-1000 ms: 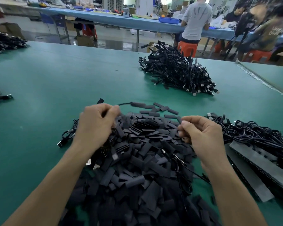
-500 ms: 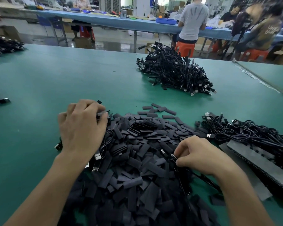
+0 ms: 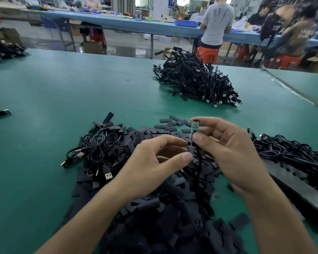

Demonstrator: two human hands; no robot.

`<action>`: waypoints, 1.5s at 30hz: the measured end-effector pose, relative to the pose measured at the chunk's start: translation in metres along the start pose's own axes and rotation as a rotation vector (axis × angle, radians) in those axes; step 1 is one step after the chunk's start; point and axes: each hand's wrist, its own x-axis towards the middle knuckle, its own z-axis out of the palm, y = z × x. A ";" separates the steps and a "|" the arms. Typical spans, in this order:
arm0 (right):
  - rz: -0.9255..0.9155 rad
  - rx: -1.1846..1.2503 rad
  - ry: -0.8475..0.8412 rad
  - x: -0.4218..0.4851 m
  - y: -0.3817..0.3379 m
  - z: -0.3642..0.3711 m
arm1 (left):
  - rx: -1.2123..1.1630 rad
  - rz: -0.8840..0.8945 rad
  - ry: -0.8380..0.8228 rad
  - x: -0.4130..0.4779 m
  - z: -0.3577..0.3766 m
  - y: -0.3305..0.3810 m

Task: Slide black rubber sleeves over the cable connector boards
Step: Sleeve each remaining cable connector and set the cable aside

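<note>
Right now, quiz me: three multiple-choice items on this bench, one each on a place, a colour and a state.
1. Where does the far cable heap lie from the sleeve pile?
A) beyond it, to the right
B) on top of it
C) on the floor

2. The table top is:
A) red
B) green
C) white

3. The connector board is:
A) lying on the table
B) fully sleeved
C) bare, pinched upright by the right hand

Answers:
1 A: the heap sits farther up the table.
2 B: the green surface shows all round the piles.
3 C: thumb and finger pinch the board, and no sleeve covers it.
</note>
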 end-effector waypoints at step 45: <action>0.360 -0.961 -0.060 0.004 0.067 -0.014 | 0.547 -0.208 0.214 0.008 -0.033 -0.031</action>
